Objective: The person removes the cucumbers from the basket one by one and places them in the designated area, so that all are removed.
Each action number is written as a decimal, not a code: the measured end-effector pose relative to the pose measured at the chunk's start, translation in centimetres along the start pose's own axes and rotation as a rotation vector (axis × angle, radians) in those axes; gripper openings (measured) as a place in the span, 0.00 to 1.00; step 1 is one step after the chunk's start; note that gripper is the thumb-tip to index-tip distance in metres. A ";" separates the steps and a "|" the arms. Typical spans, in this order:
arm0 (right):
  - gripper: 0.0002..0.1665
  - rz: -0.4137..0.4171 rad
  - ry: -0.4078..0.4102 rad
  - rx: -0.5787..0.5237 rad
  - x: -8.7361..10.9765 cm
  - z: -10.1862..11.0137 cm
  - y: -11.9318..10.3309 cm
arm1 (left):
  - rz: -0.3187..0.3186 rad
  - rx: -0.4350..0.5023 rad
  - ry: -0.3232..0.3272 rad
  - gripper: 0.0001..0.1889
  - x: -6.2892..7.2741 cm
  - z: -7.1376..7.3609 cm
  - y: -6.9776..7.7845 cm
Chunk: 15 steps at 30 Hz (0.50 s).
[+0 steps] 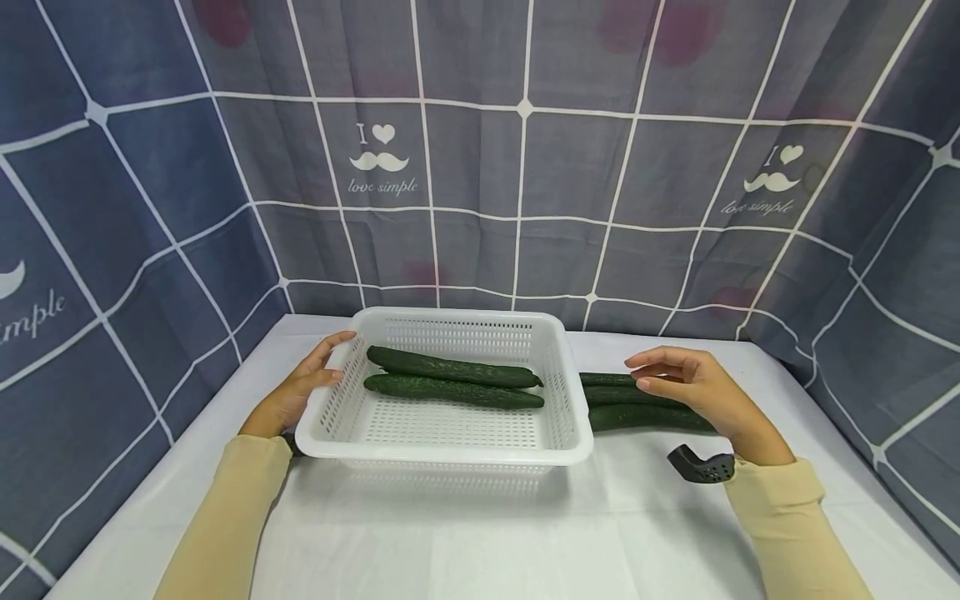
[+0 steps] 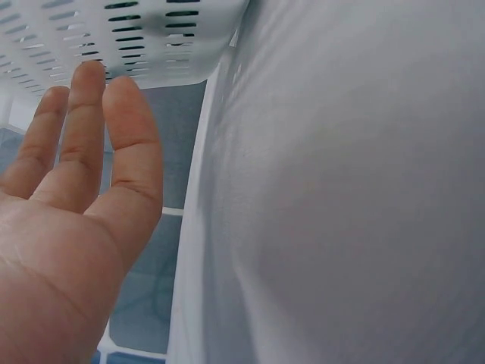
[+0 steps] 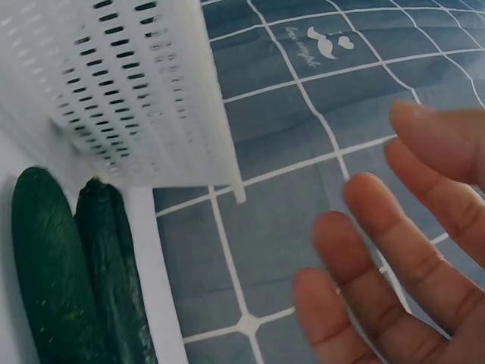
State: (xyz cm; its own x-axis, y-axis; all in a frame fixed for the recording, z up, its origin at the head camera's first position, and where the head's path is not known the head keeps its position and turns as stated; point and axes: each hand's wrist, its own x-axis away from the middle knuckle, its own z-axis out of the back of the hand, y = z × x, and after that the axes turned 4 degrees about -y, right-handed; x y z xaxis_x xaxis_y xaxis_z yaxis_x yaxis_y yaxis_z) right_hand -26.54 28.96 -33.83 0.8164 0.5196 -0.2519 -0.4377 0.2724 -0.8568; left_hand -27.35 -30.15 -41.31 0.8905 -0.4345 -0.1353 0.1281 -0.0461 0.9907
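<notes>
A white perforated plastic basket (image 1: 442, 455) has two long dark green cucumbers (image 1: 453, 392) lying side by side in it. At its left end is my left hand (image 1: 296, 387), its fingertips at the rim; in the left wrist view, straight fingers (image 2: 132, 136) reach up to the slotted wall. Several more cucumbers (image 1: 645, 417) lie on the table to the right of the basket, partly hidden by it and by my right hand. Over their right part hovers my right hand (image 1: 693, 387), fingers loosely bent and holding nothing; the right wrist view shows the fingers spread apart from the basket.
White cloth covers the table (image 1: 450, 542). A dark grey checked curtain (image 1: 480, 167) with white lines and printed lettering stands behind it and along both sides. A black strap piece (image 1: 701, 465) sits at my right wrist.
</notes>
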 end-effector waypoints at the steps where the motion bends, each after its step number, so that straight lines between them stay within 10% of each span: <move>1: 0.16 -0.001 -0.017 0.002 -0.2 0.0 -0.1 | 0.000 -0.001 0.000 0.32 0.0 0.0 0.0; 15: 0.18 0.028 -0.185 -0.034 -2.5 -0.9 -1.5 | 0.000 -0.011 0.008 0.33 0.0 0.0 0.0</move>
State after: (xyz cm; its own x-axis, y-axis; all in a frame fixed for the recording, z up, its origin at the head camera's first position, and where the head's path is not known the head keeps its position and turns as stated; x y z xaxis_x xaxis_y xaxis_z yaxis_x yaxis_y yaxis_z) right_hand -27.58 26.57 -32.29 0.7193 0.6677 -0.1915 -0.4438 0.2297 -0.8662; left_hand -27.35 -30.13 -41.30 0.8938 -0.4273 -0.1357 0.1329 -0.0365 0.9905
